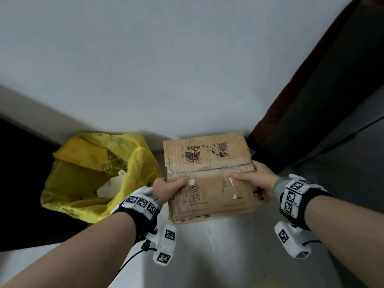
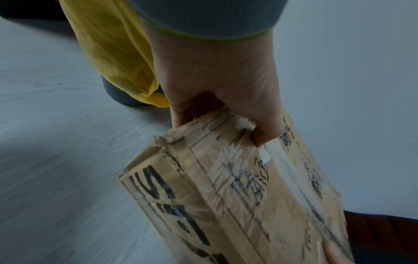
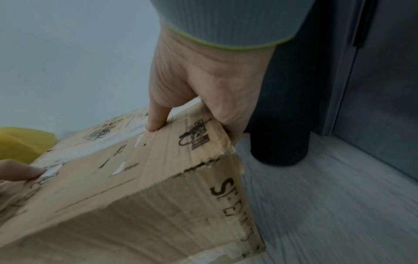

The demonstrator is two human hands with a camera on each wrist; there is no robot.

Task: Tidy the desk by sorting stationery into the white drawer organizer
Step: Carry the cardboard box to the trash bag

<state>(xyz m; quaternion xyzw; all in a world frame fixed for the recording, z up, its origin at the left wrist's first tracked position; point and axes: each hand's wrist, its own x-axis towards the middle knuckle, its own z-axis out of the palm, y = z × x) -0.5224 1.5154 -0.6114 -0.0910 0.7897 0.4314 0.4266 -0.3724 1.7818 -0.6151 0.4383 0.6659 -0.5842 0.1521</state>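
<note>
While gripped by both hands, cardboard box point(image 1: 209, 177) flat, lengthwise away.

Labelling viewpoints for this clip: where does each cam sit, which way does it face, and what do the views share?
Head: worn on the head, facing forward and down at the cardboard box and yellow bag; both forearms, left hand and right hand show.
Left wrist: on the left wrist, looking along the left hand at the box; grey cuff shows.
Right wrist: on the right wrist, looking along the right hand at the box; grey cuff shows.
Shared: all three see the box and yellow bag.
</note>
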